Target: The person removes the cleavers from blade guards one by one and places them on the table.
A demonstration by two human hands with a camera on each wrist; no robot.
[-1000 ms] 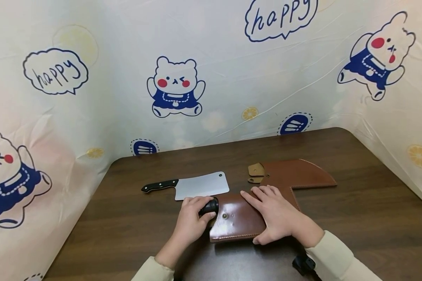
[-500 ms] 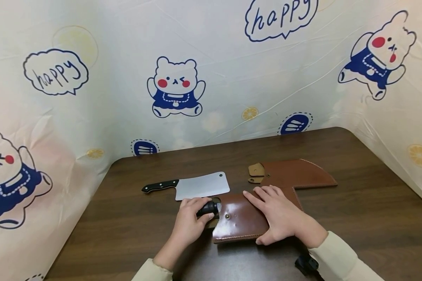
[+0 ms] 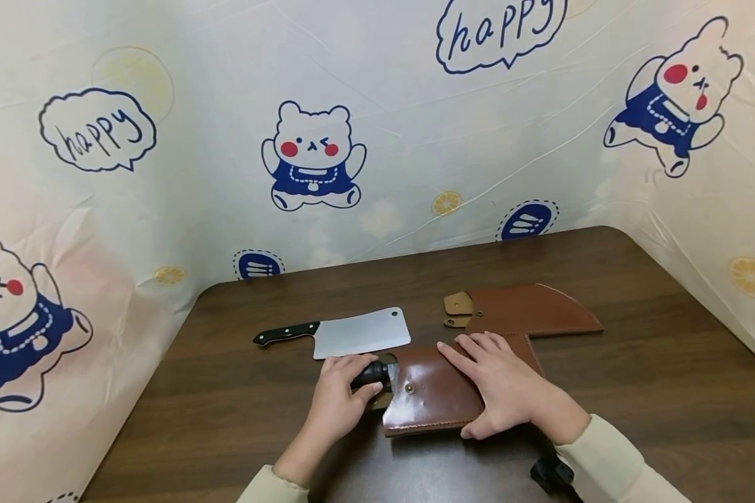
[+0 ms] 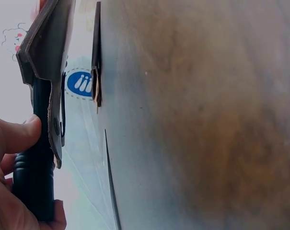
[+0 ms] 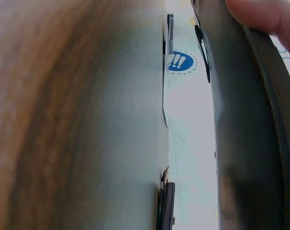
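My left hand [image 3: 338,399] grips the ridged black handle [image 3: 370,375] of a knife whose blade is mostly hidden inside a glossy brown leather sheath [image 3: 424,402]. A sliver of metal shows between handle and sheath mouth. My right hand [image 3: 505,388] holds the sheath across its width, fingers spread over the top and thumb at the near edge. In the left wrist view, the thumb lies along the black handle [image 4: 34,184]. The right wrist view shows the stitched sheath edge [image 5: 267,91] raised above the table.
A bare cleaver [image 3: 361,334] with a black riveted handle lies behind the left hand. Another brown leather sheath [image 3: 522,311], with tan straps, lies flat behind the right hand. Both rest on a dark wooden table [image 3: 189,419], with a printed curtain [image 3: 214,161] behind and beside it.
The sheath and my right hand have shifted slightly right, while the black handle has moved a little left. More metal shows at the sheath mouth. The cleaver and far sheath stay put.
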